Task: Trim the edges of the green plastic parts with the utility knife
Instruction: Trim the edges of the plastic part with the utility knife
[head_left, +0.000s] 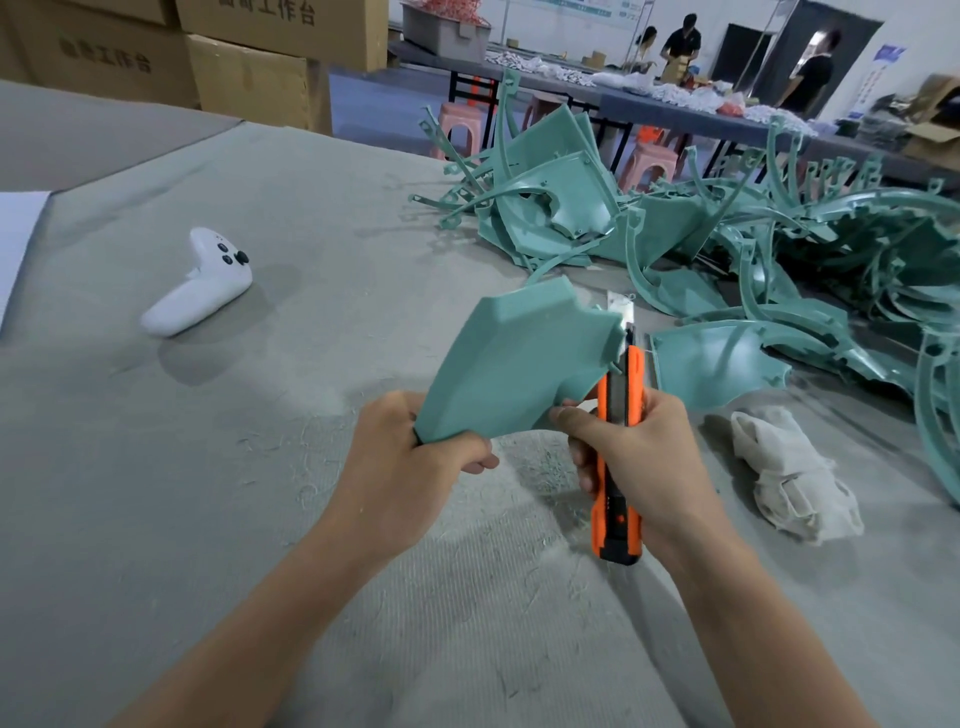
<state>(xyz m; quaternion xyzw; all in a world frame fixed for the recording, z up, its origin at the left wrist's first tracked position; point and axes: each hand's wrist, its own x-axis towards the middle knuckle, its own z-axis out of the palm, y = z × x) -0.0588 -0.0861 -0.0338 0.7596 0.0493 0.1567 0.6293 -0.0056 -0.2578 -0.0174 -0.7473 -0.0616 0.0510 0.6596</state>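
Head view: left hand (410, 470), grip around green plastic part (519, 358); right hand (649, 457), grip around utility knife (617, 519).

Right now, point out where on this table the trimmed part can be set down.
Bare table surface lies between the white controller and the left hand, and beyond the controller toward the cardboard boxes. The right side is crowded: the pile of green parts, then the white rag.

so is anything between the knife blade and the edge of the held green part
Nothing visible: the blade of the utility knife lies against the right edge of the green part. The left hand grips its lower corner, the right hand the knife handle.
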